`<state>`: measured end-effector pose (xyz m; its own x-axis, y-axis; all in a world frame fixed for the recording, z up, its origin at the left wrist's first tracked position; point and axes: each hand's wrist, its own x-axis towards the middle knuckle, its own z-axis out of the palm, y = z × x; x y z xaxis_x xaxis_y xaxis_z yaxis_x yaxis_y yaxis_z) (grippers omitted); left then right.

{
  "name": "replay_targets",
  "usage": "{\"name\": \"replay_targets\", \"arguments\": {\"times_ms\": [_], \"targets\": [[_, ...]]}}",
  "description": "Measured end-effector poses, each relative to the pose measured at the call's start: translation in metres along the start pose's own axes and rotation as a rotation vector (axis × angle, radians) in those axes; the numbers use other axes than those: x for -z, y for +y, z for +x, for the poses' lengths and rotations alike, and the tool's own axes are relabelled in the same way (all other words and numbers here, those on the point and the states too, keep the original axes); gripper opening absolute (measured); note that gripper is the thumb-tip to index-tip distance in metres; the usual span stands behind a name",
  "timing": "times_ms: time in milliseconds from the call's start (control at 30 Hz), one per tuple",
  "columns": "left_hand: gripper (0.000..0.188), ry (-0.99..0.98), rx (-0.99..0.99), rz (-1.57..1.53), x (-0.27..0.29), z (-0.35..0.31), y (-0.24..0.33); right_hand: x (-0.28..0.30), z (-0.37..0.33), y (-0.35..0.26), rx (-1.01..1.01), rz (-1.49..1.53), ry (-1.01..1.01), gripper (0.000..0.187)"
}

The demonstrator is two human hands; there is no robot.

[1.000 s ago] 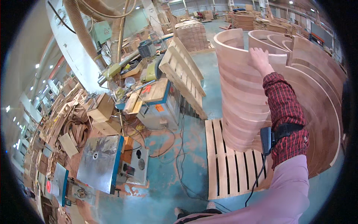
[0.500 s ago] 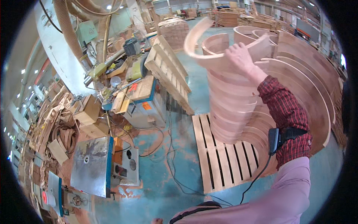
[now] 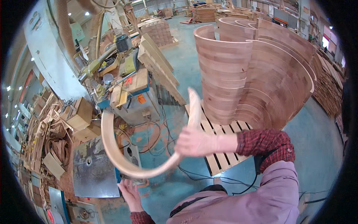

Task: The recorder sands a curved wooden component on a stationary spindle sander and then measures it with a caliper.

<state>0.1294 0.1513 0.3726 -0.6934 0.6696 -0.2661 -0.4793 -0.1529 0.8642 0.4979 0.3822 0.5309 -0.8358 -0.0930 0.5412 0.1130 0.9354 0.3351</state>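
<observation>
The U-shaped wooden strip (image 3: 140, 173) hangs left of the frame's lower centre, bend downward; the right hand (image 3: 194, 142) has its fingers wrapped around the right side. The left hand (image 3: 130, 194), fingers loosely spread, grips nothing just below the bend; contact is unclear. Best cradle the bend with that palm, clear of the metal-topped bench (image 3: 93, 179).

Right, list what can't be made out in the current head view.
All in the head view:
Right hand: finger detail, blurred.
Left hand: whether it touches the curved wooden piece; the angle doesn't settle it.
Slatted pallet: partly hidden by the tall curved wooden stack.
Red-and-white tub: cut off at the picture's lower left.
</observation>
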Motion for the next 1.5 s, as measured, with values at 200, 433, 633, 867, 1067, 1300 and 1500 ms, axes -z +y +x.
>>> {"name": "replay_targets", "arguments": {"times_ms": [200,433,633,867,1067,1300,1500], "targets": [[0.045,0.022,-0.054,0.093,0.173,-0.023,0.044,-0.059,0.095,-0.143,0.166,0.272,-0.001,0.021],[0.03,0.494,-0.021,0.351,0.289,-0.013,0.061,-0.142,0.161,-0.204,0.203,0.465,-0.13,0.023],[0.033,0.639,-0.133,0.356,0.289,0.034,0.077,-0.221,0.193,-0.203,0.114,0.502,-0.149,0.031],[0.037,0.582,-0.151,0.451,0.308,0.113,0.094,-0.317,0.237,-0.18,-0.002,0.508,-0.226,0.037],[0.049,0.534,-0.094,0.638,0.304,0.187,0.117,-0.395,0.282,-0.142,-0.109,0.396,-0.198,0.035],[0.056,0.519,-0.097,0.794,0.342,0.27,0.171,-0.439,0.32,-0.134,-0.283,0.32,-0.222,0.04],[0.037,0.364,-0.295,0.721,0.455,0.407,0.209,-0.45,0.324,-0.186,-1.165,0.49,-0.127,0.065]]}}
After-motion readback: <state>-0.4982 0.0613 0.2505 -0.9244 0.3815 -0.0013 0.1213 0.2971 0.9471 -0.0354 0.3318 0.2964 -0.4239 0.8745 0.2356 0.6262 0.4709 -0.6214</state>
